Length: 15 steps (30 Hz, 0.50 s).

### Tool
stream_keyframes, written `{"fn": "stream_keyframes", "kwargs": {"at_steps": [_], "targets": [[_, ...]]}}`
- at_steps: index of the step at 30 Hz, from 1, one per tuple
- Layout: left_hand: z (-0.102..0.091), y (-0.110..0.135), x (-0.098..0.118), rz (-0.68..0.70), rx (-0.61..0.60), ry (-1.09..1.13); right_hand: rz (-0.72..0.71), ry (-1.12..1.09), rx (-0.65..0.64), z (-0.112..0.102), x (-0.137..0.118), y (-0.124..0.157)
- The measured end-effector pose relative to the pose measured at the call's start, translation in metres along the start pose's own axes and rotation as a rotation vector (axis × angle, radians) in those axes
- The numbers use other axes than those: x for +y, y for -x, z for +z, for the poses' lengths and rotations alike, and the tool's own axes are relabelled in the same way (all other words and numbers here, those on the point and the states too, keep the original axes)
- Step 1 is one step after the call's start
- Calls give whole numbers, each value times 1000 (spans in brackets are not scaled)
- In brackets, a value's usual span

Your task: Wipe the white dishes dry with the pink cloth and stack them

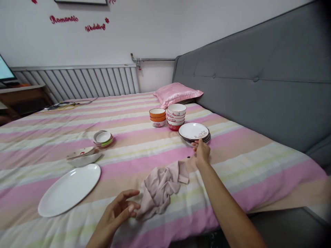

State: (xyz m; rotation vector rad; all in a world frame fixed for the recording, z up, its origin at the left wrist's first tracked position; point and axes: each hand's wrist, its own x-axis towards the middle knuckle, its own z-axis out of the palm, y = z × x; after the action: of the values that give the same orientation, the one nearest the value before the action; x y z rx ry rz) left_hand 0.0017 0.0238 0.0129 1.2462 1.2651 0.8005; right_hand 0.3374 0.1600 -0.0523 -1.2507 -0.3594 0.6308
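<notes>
Just beyond the right hand (pixel 202 151), at its fingertips: a stack of round plates (pixel 191 129), the top one glossy white with a dark rim and a small brownish print on the near side. Fingers bent at that rim; whether gripping, impossible to tell. In the left hand (pixel 116 210), half open, nothing; just beside it, a crumpled dusty-pink cloth (pixel 160 187). Far beyond the left hand, red lettering (pixel 63 19) on the wall (pixel 144 31): "Romantic" and "Wedding".

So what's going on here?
A person's right hand is at the near edge of a stack of plates on the striped bedspread. The left hand is open beside a crumpled pink cloth. Stacked bowls stand beyond the plates, and a white oval platter lies to the left.
</notes>
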Motion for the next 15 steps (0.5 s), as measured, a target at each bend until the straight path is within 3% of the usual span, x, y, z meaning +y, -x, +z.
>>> {"fn": "stream_keyframes", "kwargs": {"at_steps": [8,11,15], "targets": [[-5,2,-1,32,128,30,13,-37,56,2,-8,13],[-18,-2,-6,22,276,45,-26,-11,38,5,-10,25],[-48,-8,-12,41,474,42,-88,48,-87,13,-13,57]]}}
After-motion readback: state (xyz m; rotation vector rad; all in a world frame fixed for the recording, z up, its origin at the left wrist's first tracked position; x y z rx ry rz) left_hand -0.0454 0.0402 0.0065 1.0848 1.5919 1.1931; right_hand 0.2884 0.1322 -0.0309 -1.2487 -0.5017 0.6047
